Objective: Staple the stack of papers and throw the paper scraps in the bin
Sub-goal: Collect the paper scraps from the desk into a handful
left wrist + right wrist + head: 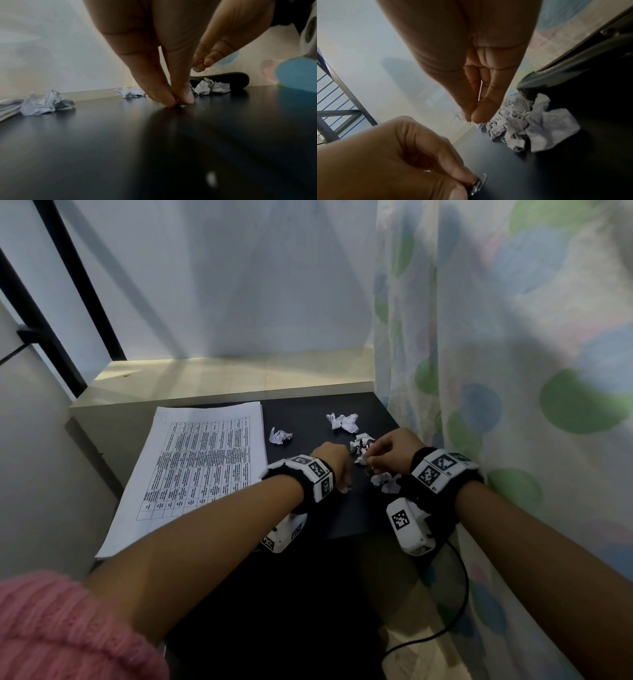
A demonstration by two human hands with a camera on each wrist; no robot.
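My left hand [332, 462] pinches something small and shiny against the black table [318, 508], thumb and finger pressed tip to tip; in the left wrist view the bit between my fingertips [169, 100] is too small to name, though the right wrist view shows a glint of metal there, perhaps staples. My right hand [394, 451] has its fingers drawn together as well, and they seem to nip a tiny silvery piece, but it is blurred and I cannot tell what it is. The stack of papers [198, 463] lies flat at the left of the table, its printed grid facing up, the near corner cut off by my forearm. Crumpled paper scraps [280, 436] sit loose on the smooth dark surface, one beside the stack, another [342, 422] farther back, more [387, 482] half hidden under my right wrist. A black stapler [228, 79] lies behind scraps, mostly covered. A dotted curtain [496, 371] hangs at the right.
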